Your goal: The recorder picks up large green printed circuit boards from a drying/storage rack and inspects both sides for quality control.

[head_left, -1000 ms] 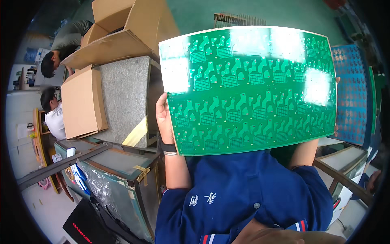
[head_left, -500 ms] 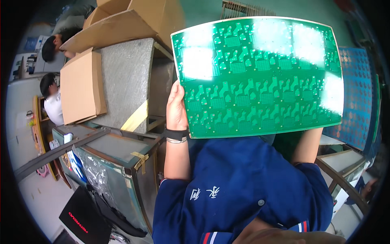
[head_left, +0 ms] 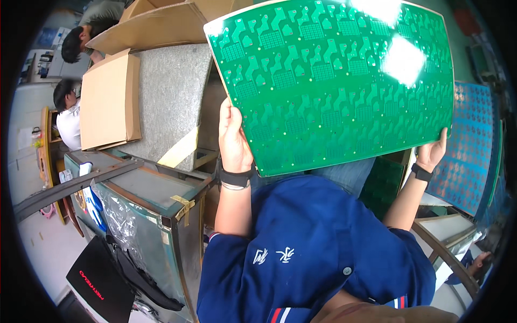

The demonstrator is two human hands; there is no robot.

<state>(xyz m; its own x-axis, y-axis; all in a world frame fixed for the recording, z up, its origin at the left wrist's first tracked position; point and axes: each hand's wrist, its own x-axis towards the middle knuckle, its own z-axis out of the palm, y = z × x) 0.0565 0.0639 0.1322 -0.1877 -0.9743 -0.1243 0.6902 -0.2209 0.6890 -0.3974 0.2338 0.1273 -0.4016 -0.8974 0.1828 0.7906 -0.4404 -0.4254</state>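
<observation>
A large green printed circuit board panel [head_left: 328, 102] is held up in front of me, tilted, with bright reflections across its upper right. My left hand [head_left: 235, 137] grips its left edge near the lower corner, thumb on the face and the other fingers partly behind. At the lower right corner, my right hand [head_left: 432, 152] holds the edge, with some fingers hidden behind the panel. Dark bands circle both wrists. Below the panel's right part, another dark green panel [head_left: 381, 180] shows beside my leg.
An open cardboard box [head_left: 161, 27] and a flat carton [head_left: 107, 105] lie by a grey board [head_left: 169, 102] on the left. Beneath stands a metal-framed cabinet [head_left: 145, 194]. A blue patterned panel [head_left: 468, 145] leans at right. Two people are at far left, another at lower right.
The panel has tilted and come closer, its right side rising. My right hand, hidden behind it before, now shows at the lower right corner. My left hand keeps its grip.
</observation>
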